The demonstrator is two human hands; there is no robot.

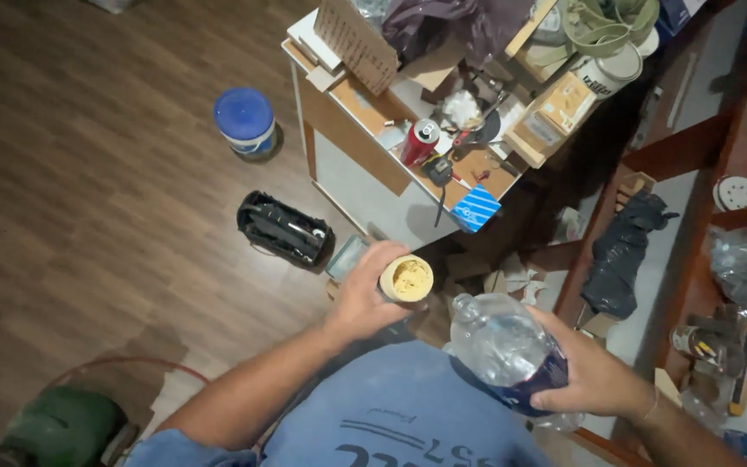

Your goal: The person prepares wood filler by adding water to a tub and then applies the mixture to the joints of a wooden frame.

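Dark wood-plank flooring [88, 156] is seen from above, with a cluttered workbench along the right edge. Nearest the camera, a clear plastic bottle [505, 346] with a dark blue label band is gripped by the right hand [594, 376], whose fingers are wrapped around its lower part; the bottle is tilted, its neck pointing up and left. Just beside it, a small open jar [405, 278] of yellowish paste is held by the left hand [365, 298], the fingers curled closely round its side, so its body is mostly hidden. A green rounded object [62, 424] is cut off at the lower left corner.

Farther out, a black tool bag [283, 229] lies on the floor, and beyond it a white tub with a blue lid [245, 119] stands. On a low white cabinet [365, 186] a red can [419, 141], a blue-and-white striped box [475, 207] at the near corner and a tan cardboard box [555, 112] are crowded together. A black plastic bag [620, 251] is slumped to the right. Items at the far top edge are too dim to be made out.
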